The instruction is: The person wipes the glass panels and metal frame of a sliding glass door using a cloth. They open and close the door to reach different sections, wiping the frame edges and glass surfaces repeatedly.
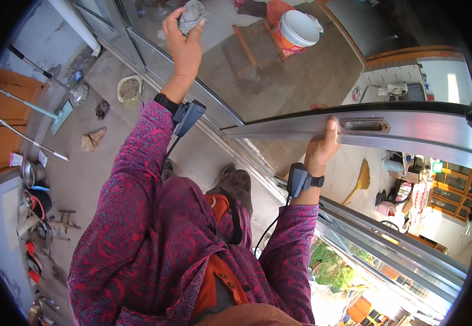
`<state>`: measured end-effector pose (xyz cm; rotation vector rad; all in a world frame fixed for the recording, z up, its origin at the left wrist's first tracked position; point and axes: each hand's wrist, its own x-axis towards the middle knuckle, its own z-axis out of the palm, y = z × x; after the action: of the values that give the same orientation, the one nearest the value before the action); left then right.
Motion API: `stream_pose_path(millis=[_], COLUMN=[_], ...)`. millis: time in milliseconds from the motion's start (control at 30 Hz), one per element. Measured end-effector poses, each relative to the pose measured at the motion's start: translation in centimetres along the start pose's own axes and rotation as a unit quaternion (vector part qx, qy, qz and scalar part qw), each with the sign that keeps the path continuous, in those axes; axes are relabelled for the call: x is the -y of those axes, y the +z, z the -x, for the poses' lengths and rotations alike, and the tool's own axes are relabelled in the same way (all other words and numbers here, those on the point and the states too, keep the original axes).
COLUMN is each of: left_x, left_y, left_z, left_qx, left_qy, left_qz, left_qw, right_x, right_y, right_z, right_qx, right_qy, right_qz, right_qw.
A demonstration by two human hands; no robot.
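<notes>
My left hand (184, 51) is raised and pinches a crumpled, grey-striped cloth (192, 17) at the glass pane (219, 53) of a sliding door. Whether the cloth presses on the glass cannot be told. My right hand (322, 144) grips the edge of the door's aluminium frame (423, 124). Its thumb lies on the metal beside a recessed pull handle (364, 125), and fingertips show on the far side. Each wrist wears a black strap with a small device and a cable.
Through the glass, a white bucket (300, 28) stands by a wooden stool (246, 47). Left on the floor are a green squeegee-like tool (61, 117), a rag (93, 139) and a square basin (129, 88). A broom (362, 177) lies beyond the door track (260, 163).
</notes>
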<state>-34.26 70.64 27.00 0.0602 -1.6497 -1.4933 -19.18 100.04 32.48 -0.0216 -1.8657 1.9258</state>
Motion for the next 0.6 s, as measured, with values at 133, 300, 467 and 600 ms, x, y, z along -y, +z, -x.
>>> stream_pose_path(millis=[133,300,467,600], left_x=[-1.2,-3.1,-3.6,-5.5], left_y=[2.4,0.3,-1.4,-1.0], left_z=[8.2,20.4,15.9,9.7], left_qx=[0.026,0.281,0.353,0.364], left_qy=[-0.032,-0.070,-0.049,0.013], left_qz=[0.003,0.065,0.056,0.041], left_qw=[0.999,0.955,0.933,0.931], right_x=[-0.2,0.0,0.2,0.4], right_y=[-0.1,0.1,0.6,0.7], right_z=[-0.1,-0.1,-0.1,-0.2], right_qx=[-0.003,0.001,-0.013,-0.012], right_qy=[-0.009,-0.004,-0.013,-0.024], right_qz=[-0.001,0.003,-0.040,-0.027], right_qw=[1.000,1.000,0.999,0.999])
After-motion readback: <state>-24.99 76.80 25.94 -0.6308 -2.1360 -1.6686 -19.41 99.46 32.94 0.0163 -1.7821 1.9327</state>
